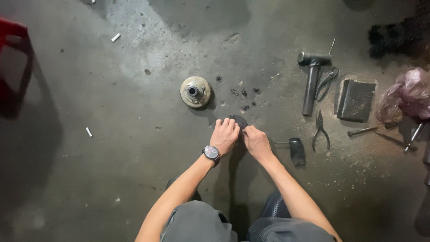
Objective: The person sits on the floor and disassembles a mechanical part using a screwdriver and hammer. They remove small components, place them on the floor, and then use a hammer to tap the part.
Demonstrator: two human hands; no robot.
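I crouch over a concrete floor. My left hand, with a wristwatch on the wrist, grips a dark round metal part that rests on the floor. My right hand closes on the same part from the right, fingertips meeting those of the left. Most of the part is hidden under both hands. A tan round flange with a central hub lies a little beyond my left hand. Several small dark nuts or washers are scattered just beyond the part.
To the right lie a heavy hammer, two pairs of pliers, a dark metal block, a screwdriver with a black handle, a pink plastic bag and more tools. A red stool stands at the far left.
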